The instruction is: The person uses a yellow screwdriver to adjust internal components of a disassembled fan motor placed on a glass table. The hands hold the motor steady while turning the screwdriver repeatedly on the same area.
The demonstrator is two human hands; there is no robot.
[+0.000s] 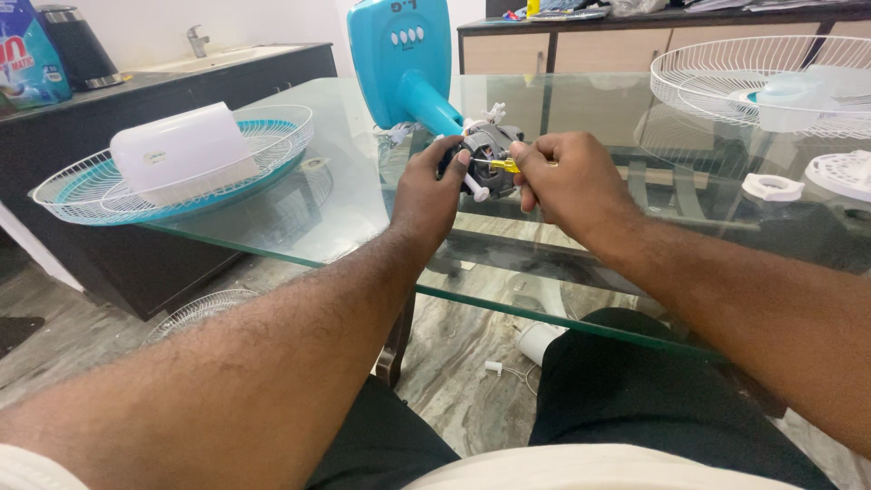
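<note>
Near the middle of the glass tabletop [299, 213], the left hand [428, 195] clasps the grey metal fan motor [488, 150] while the right hand [567, 181] pinches a yellow-handled screwdriver [504, 165] against it.

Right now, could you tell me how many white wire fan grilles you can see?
3: one white wire grille left on the glass table, one at its far right, one on the floor underneath. Others may be hidden.

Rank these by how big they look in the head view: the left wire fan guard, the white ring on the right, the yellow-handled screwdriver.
1. Left wire fan guard, clearly largest.
2. White ring.
3. Yellow-handled screwdriver, though the right hand hides most of it, so this last placing is unsure.
</note>
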